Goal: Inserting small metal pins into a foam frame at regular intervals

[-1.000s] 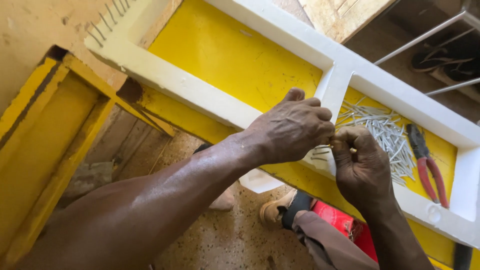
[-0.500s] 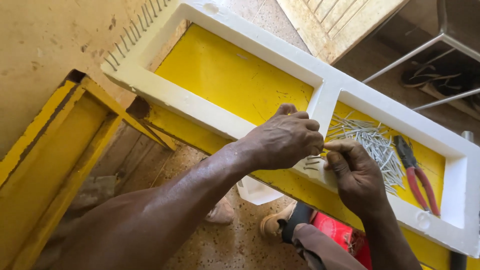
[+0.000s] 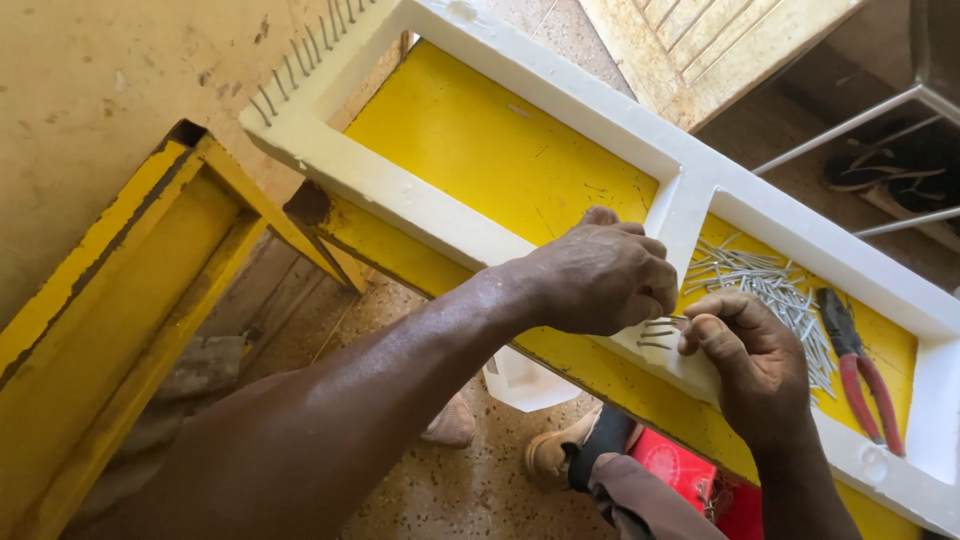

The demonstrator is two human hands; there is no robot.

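Note:
A white foam frame (image 3: 520, 250) lies on a yellow board (image 3: 490, 150). My left hand (image 3: 600, 275) rests on the frame's near rail, fingers curled over it. My right hand (image 3: 750, 355) is beside it, pinching thin metal pins (image 3: 660, 330) that stick out of the rail's side. A loose pile of metal pins (image 3: 770, 290) lies in the frame's right compartment, just beyond my right hand. More pins stand in a row along the frame's far left end (image 3: 300, 70).
Red-handled pliers (image 3: 860, 370) lie to the right of the pin pile. A yellow wooden frame (image 3: 120, 300) leans at the left. Below are a speckled floor, my sandalled feet (image 3: 555, 455) and a white container (image 3: 520, 380). Metal bars and sandals sit at upper right.
The view has shifted, so the frame sits lower and more to the right. My hands stay together on the near rail; the right hand has slid slightly along it, pins showing between the hands.

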